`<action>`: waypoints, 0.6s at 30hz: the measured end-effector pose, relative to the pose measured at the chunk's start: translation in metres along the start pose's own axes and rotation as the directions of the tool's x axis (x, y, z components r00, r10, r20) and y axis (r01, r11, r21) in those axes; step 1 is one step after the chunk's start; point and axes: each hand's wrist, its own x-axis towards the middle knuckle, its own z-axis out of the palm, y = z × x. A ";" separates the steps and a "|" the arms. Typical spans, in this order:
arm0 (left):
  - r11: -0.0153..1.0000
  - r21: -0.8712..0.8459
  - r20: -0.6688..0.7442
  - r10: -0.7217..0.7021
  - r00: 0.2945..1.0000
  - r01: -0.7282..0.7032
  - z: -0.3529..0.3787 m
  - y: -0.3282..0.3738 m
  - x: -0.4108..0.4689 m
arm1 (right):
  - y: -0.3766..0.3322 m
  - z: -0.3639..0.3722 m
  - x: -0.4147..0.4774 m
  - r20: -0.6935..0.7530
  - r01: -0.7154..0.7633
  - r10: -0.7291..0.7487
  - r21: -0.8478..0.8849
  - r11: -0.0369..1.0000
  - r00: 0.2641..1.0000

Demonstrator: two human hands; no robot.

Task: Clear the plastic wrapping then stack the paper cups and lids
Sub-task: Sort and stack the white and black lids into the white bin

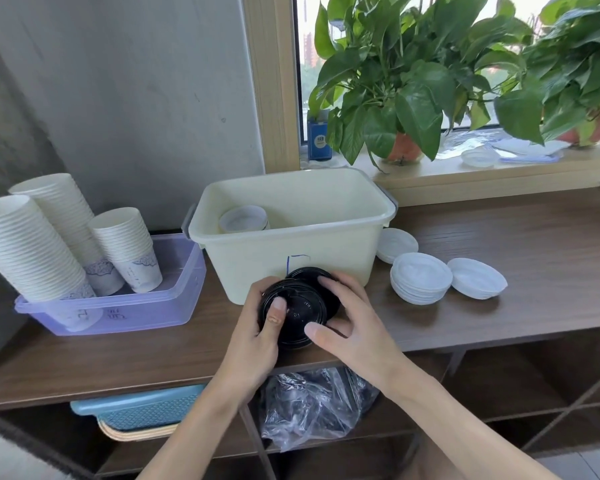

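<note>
A stack of black lids (300,308) lies on its side on the wooden shelf, just in front of the cream bin (293,237). My left hand (262,332) grips its near end, thumb pressed on the top lid. My right hand (349,318) curls round the stack from the right. Clear plastic wrapping (314,408) hangs below the shelf edge under my wrists. Three tall stacks of white paper cups (66,237) stand in a purple tub (118,306) at the left. White lids (421,278) sit in three piles at the right.
Inside the cream bin lies another short stack of cups (245,220). Potted plants (406,98) and loose wrapping fill the window sill behind. A blue basket (142,408) sits on the lower shelf. The grey wall is close on the left.
</note>
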 end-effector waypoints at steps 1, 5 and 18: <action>1.000 0.009 0.007 0.004 1.000 -0.004 0.000 -0.001 0.000 | -0.001 0.001 0.000 -0.006 0.005 -0.005 -0.026 1.000 1.000; 0.999 0.031 0.013 0.018 1.000 -0.019 0.001 0.001 -0.001 | 0.000 0.005 0.003 -0.008 0.034 -0.035 -0.134 0.990 0.999; 0.998 -0.021 -0.053 0.058 0.997 -0.059 0.003 0.004 -0.006 | 0.000 0.006 0.003 0.033 0.020 -0.017 -0.091 0.996 0.999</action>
